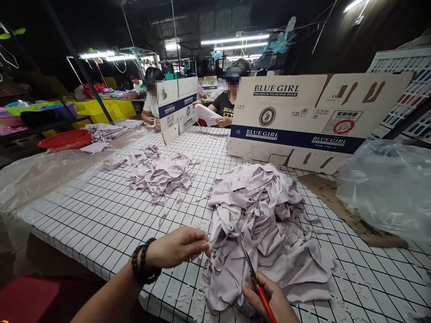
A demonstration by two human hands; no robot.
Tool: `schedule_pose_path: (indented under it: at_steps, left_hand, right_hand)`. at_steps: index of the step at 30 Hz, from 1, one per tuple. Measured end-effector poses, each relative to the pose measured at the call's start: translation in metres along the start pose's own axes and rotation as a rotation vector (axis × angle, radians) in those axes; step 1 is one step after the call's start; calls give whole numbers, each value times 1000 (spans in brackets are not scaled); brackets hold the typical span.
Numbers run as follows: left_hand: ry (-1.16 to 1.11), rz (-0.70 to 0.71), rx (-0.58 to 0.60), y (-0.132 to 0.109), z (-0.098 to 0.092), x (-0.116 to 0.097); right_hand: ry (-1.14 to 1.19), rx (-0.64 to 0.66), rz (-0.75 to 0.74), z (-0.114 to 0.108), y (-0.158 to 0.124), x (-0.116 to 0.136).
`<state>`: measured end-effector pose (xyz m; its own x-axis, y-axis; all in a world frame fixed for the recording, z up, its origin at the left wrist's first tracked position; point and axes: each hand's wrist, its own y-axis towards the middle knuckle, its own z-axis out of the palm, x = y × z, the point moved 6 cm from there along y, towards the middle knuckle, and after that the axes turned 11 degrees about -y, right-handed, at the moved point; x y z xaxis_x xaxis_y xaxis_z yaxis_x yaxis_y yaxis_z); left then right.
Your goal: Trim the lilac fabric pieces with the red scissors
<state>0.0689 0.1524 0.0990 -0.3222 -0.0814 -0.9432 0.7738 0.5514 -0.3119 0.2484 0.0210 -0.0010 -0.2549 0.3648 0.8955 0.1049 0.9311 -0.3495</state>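
Clasped red-handled scissors [259, 290] in right hand [274, 298], pointing forward-left over the mauve fabric pile [269, 220]; pinched with left hand [178, 246] at its left edge, unclear on what.

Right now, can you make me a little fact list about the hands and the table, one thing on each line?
Left hand: fingertips by the big cloth pile; can't tell if pinching anything
Right hand: holding scissors
Scissors: red handles, blades pointing toward the big cloth pile
Table: white with black lines
Small cloth pile: farther off, leftward
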Motion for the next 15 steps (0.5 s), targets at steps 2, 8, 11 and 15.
schedule_pose_path:
  at_steps: [2,8,11,15]
  left_hand:
    - [-219,56,70,-15,15,-21]
    - [-552,-10,126,-22,61,-15]
    - [-580,-27,68,-12,68,5]
    - [-553,-20,31,-3,67,22]
  right_hand:
    - [42,-29,-16,1,-2,4]
    - [212,-214,-70,-6,-13,23]
    - [203,-257,-208,-11,-13,43]
    - [171,-218,-313,-5,-4,59]
